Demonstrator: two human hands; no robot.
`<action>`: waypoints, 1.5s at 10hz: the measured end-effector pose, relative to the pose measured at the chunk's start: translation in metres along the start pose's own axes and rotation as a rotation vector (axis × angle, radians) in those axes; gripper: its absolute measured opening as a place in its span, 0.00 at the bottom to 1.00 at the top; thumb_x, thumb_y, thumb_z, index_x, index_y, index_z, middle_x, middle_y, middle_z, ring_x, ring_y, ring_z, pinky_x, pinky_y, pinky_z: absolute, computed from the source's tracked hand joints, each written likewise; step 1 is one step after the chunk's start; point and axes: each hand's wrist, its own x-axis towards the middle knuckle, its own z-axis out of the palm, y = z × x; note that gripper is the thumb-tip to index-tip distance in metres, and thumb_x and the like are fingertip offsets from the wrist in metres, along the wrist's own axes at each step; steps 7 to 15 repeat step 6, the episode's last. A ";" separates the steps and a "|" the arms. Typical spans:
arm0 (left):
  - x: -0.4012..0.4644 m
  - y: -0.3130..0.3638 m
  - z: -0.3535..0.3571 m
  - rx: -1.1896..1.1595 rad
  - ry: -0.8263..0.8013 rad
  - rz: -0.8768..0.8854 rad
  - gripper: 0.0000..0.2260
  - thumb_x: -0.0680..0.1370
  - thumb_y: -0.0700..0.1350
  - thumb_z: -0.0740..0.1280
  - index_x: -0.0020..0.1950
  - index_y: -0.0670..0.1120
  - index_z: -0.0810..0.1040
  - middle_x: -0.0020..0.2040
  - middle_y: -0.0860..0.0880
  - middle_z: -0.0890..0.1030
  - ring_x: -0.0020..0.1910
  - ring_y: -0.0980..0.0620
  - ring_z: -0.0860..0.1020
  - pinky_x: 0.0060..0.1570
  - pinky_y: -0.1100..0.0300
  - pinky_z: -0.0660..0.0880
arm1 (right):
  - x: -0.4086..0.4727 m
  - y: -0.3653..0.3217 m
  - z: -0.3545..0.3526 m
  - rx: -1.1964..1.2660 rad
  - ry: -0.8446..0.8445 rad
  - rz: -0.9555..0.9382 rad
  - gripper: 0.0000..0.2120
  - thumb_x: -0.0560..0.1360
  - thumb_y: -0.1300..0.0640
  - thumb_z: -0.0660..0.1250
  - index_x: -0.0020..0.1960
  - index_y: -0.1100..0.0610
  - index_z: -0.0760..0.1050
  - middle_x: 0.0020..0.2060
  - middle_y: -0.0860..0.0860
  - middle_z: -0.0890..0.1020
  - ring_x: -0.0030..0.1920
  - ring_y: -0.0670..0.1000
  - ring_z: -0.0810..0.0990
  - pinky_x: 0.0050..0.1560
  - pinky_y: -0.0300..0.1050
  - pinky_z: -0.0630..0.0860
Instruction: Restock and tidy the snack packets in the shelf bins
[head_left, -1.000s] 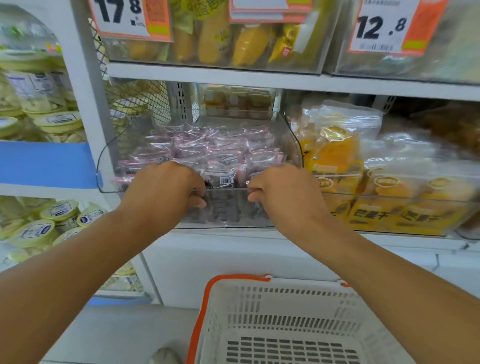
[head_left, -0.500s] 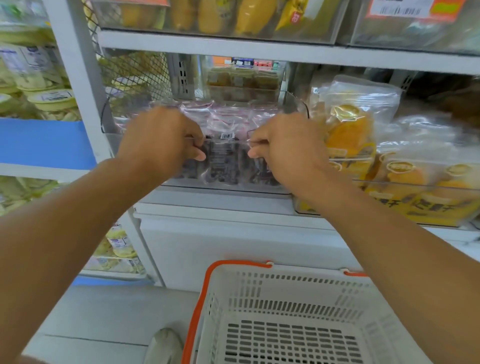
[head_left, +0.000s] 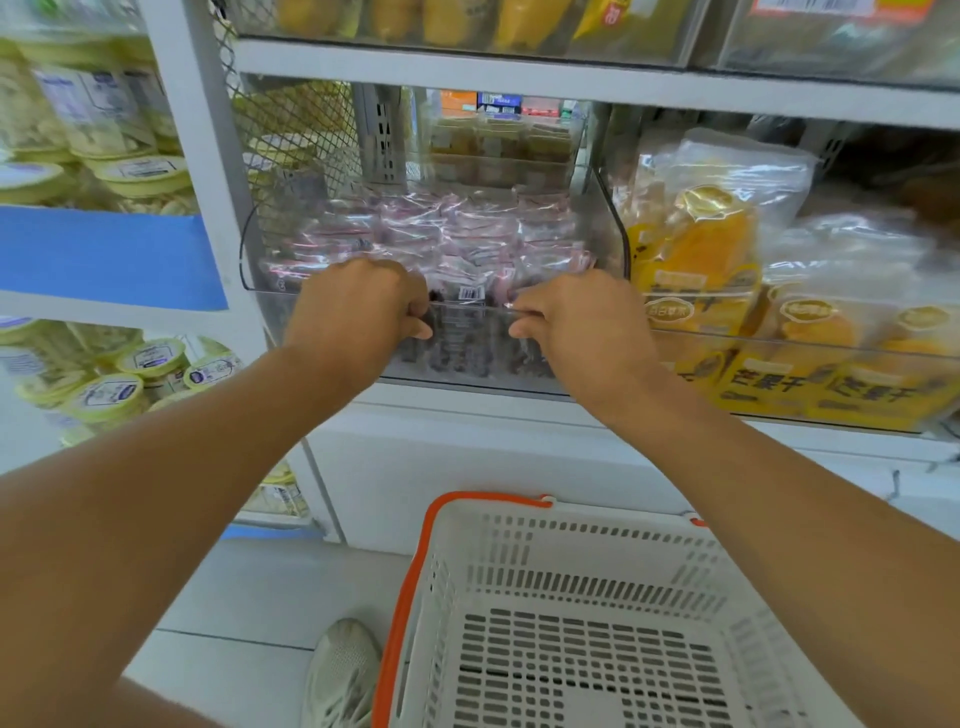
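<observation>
I'm seeing both sets of fingers curled over the front lip of the clear plastic shelf bin (head_left: 311, 332): left-hand fingers (head_left: 415, 317) hooking the rim, thumb tip pointing right; right-hand fingers (head_left: 524, 317) mirroring them, thumb tip pointing left. Neither hand is pinching a packet as far as I can tell; the grip is on the bin wall. Left hand (head_left: 358, 306) and right hand (head_left: 576, 322) are sitting near each other at the middle of the front edge, with a barcoded packet (head_left: 470, 293) showing between them.

The task's goods, the small pink-and-clear sealed snack packets (head_left: 457, 234), are filling that bin in rows from front to back, lying fairly flat and even, up to about rim level. I'm judging this bin as restocked and mostly tidied; the hands look to be seating the bin on the white metal shelf (head_left: 467, 410), not loading it.

The neighbouring clear bin of yellow dried-mango pouches (head_left: 696, 249) on the right is looking looser, with one pouch standing tall and tilted, so I'm reading that as work still open. The white slotted basket with orange rim (head_left: 597, 597) below is showing no packets in the visible part, so no stock left to load from there.
</observation>
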 end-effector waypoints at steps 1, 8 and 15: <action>-0.001 0.004 -0.002 -0.001 0.000 -0.023 0.09 0.74 0.50 0.74 0.49 0.46 0.83 0.44 0.46 0.82 0.46 0.42 0.78 0.40 0.55 0.70 | -0.002 0.000 0.001 -0.039 0.031 -0.022 0.10 0.79 0.48 0.68 0.44 0.53 0.81 0.40 0.51 0.84 0.40 0.55 0.79 0.38 0.45 0.71; -0.005 0.069 -0.076 -0.383 -0.298 0.109 0.05 0.75 0.53 0.73 0.48 0.55 0.85 0.37 0.63 0.82 0.36 0.60 0.80 0.37 0.61 0.76 | -0.050 0.009 -0.100 0.327 -0.417 -0.163 0.33 0.76 0.48 0.72 0.77 0.46 0.62 0.69 0.45 0.71 0.53 0.42 0.77 0.49 0.31 0.75; -0.005 0.069 -0.076 -0.383 -0.298 0.109 0.05 0.75 0.53 0.73 0.48 0.55 0.85 0.37 0.63 0.82 0.36 0.60 0.80 0.37 0.61 0.76 | -0.050 0.009 -0.100 0.327 -0.417 -0.163 0.33 0.76 0.48 0.72 0.77 0.46 0.62 0.69 0.45 0.71 0.53 0.42 0.77 0.49 0.31 0.75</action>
